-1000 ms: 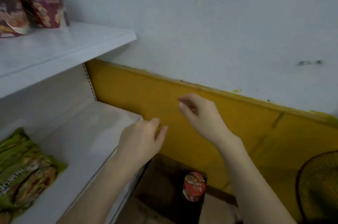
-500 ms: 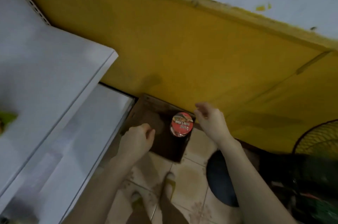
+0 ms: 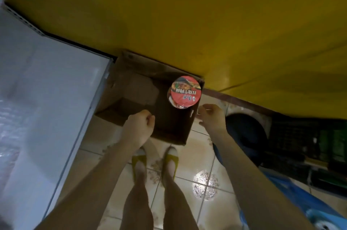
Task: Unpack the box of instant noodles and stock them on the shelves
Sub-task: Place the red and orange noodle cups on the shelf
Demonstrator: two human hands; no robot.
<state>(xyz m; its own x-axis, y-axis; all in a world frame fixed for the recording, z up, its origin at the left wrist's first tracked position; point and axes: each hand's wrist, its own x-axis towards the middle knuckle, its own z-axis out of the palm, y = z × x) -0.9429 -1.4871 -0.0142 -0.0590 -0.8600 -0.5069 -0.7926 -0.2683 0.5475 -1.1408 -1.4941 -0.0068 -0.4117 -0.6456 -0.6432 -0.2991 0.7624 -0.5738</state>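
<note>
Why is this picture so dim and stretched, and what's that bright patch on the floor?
Head view: weak indoor light leaves the box dark inside; the patch is glare on a glossy floor tile; the wide-angle lens stretches whatever nears the corners; the whole frame is slightly soft.

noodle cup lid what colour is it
The noodle cup lid is mainly red, with a food picture on it; the head view shows it.

Yellow painted wall (image 3: 206, 23) above glossy patterned floor tiles (image 3: 204, 184). Yellow slippers (image 3: 138, 158) on both feet. Dark round object (image 3: 247, 135), possibly a basin, near the wall.
</note>
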